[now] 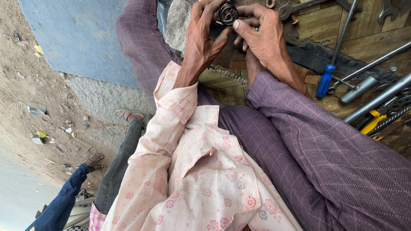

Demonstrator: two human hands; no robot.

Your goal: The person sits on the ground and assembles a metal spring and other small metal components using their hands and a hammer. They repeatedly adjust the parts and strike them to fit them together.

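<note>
My left hand [201, 40] and my right hand [263, 36] meet at the top of the view, both gripping a small dark round metal part [227, 13] with coiled rings. The fingertips of both hands pinch it from either side, and my right thumb presses toward my left palm. My pink floral shirt sleeve [177, 96] covers the left forearm. My knees in purple checked trousers [317, 145] rise on both sides of the hands. Part of the metal piece is hidden behind my fingers.
A blue-handled screwdriver [326, 79], wrenches [295, 8], long metal rods [376, 100] and a yellow-handled tool [371, 123] lie on wooden boards [317, 25] at the right. A grey stone [175, 21] sits by my left hand. Other people's sandalled feet [128, 114] stand on dirt ground at the left.
</note>
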